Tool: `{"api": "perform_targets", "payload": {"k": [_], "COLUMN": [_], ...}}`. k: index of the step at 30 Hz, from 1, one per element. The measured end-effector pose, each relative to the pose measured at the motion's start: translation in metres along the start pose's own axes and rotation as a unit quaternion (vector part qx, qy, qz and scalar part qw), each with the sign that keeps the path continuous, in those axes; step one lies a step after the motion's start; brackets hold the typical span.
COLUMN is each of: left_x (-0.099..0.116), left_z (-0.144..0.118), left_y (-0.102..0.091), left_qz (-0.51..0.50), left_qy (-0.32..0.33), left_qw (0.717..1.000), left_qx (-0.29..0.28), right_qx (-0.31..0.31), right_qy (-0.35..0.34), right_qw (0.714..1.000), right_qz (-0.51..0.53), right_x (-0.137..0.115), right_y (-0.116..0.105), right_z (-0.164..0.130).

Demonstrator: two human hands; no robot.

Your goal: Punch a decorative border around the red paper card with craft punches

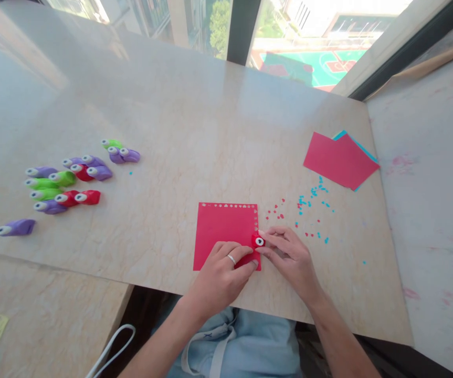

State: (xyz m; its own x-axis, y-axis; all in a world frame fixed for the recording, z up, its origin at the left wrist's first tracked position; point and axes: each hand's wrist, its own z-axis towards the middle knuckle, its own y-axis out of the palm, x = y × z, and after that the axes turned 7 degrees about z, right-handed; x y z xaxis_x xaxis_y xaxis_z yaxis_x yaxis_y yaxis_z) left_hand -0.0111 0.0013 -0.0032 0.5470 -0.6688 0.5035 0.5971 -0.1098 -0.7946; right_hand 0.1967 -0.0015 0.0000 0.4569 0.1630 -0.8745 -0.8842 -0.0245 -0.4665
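Punches of purple, green and red plastic (63,184) lie scattered in a loose cluster far to my left on the pale marble tabletop (195,121), with one lone purple punch (17,227) apart from the rest, nearest the table's edge. Moving right, a square sheet of red paper (220,231) lies flat just in front of me, with a row of small holes along its top edge and down its right edge. My left hand (220,275) rests on the sheet's lower right corner, fingers spread flat and pressing the paper down, a ring on one finger. At the sheet's right edge sits a small red paper punch (258,241), slipped over the border. My right hand (289,257) pinches that punch between thumb and fingertips. Beyond it, tiny red and blue paper bits (308,207) are sprinkled over the marble. Farther right, well apart, a stack of red and blue paper sheets (340,160) lies near the table's far corner.
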Motion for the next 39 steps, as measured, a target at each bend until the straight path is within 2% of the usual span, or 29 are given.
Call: {"api": "perform_targets", "payload": {"k": [6,11,15,19,31,39], "left_x": [0.001,0.002,0.003,0.003,-0.001,-0.001], "left_z": [0.002,0.003,0.004,0.004,0.007,0.008], "left_y": [-0.002,-0.002,-0.002,-0.003,0.0,0.0], "left_qz": [-0.006,-0.005,-0.004,-0.001,-0.005,-0.001], "left_qy": [-0.009,-0.019,-0.015,-0.015,0.008,0.01], "left_qw": [1.0,1.0,1.0,1.0,1.0,1.0], "left_qx": [-0.005,-0.013,-0.012,-0.017,0.004,-0.003], "right_qx": [-0.019,-0.012,-0.004,-0.041,-0.061,-0.061], "right_qy": [-0.002,0.012,0.071,0.128,0.086,0.098], "right_qw": [1.0,1.0,0.997,0.989,0.994,0.993], "right_qz": [-0.017,-0.021,0.025,0.067,0.023,0.019], "right_x": [-0.003,-0.004,-0.001,0.0,-0.005,-0.005], "right_y": [-0.003,-0.004,-0.012,-0.017,-0.013,-0.014], "right_z": [0.001,0.002,0.002,0.003,0.01,0.01]}}
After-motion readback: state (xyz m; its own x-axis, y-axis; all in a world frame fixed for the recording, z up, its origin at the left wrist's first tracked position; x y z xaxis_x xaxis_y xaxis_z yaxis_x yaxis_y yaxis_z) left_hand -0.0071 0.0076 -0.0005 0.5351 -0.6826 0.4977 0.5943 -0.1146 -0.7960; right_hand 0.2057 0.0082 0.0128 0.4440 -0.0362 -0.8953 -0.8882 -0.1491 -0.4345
